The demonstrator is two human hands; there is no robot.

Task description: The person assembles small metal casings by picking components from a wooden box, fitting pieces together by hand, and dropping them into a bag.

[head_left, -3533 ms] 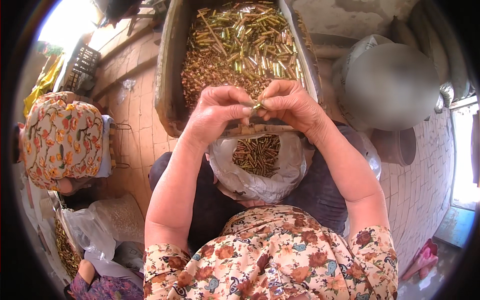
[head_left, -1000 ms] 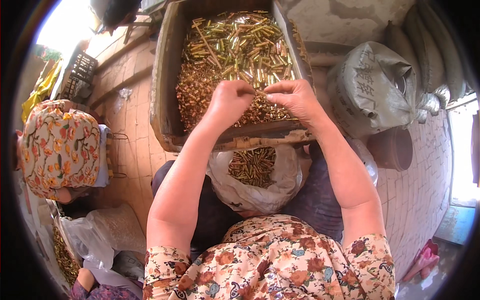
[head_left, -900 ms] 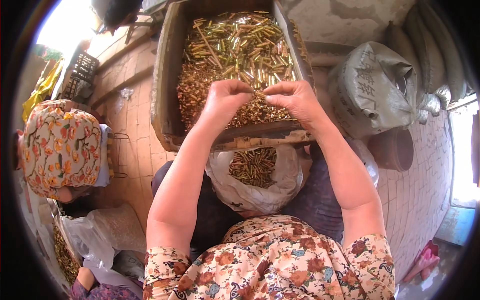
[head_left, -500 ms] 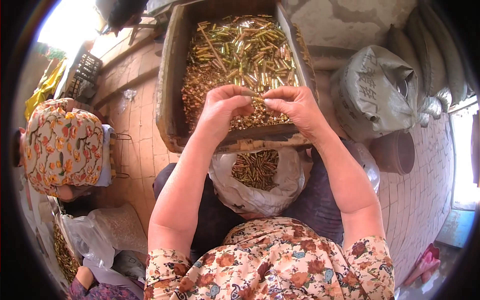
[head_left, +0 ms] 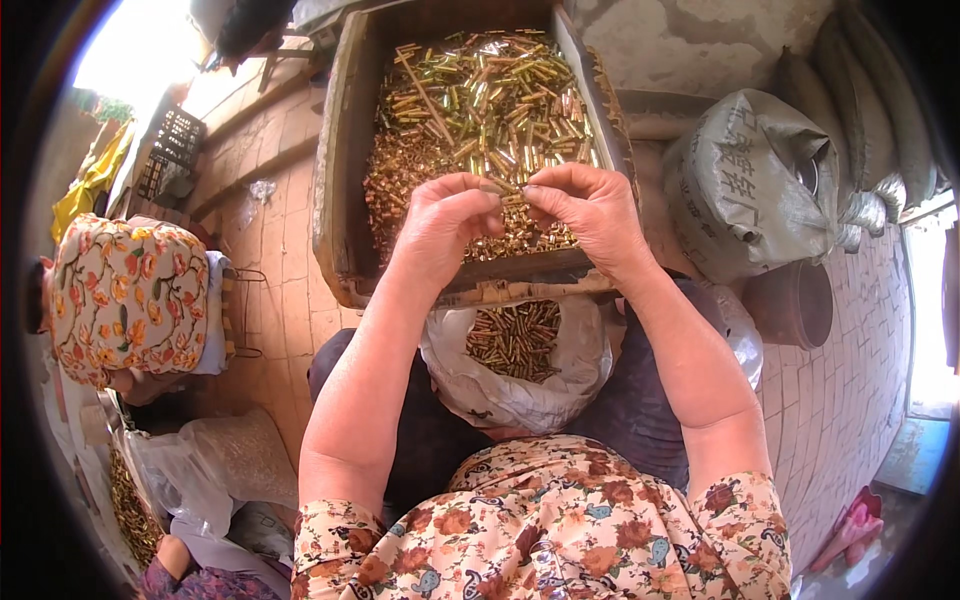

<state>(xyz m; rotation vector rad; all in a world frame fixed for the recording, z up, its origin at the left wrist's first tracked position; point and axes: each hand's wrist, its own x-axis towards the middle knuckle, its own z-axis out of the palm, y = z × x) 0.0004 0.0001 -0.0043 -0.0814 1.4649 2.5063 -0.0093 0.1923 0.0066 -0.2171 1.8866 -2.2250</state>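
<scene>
Over the near part of a wooden box point(head_left: 335, 200), my left hand point(head_left: 445, 215) and my right hand point(head_left: 592, 212) come almost together at the fingertips. My left thumb and forefinger pinch a small gold-coloured metal tube point(head_left: 511, 188). The right thumb and fingers are pinched at its other end; whether a second tiny part sits between them is hidden. Beneath the hands, the box holds loose gold-coloured tubes point(head_left: 500, 95) toward the back and smaller coppery metal pieces point(head_left: 395, 180) toward the near left. A thin stick point(head_left: 422, 90) lies on the tubes.
Between my knees stands an open white sack point(head_left: 570, 375) holding similar metal pieces point(head_left: 513, 342). Right of the box are a stuffed grey sack point(head_left: 715, 190) and a dark bucket point(head_left: 795, 305). Two people point(head_left: 130, 300) sit at the left, near a black crate point(head_left: 170, 150).
My right fingertips have curled in slightly and shifted a little left against the small piece. The left hand stays nearly in place.
</scene>
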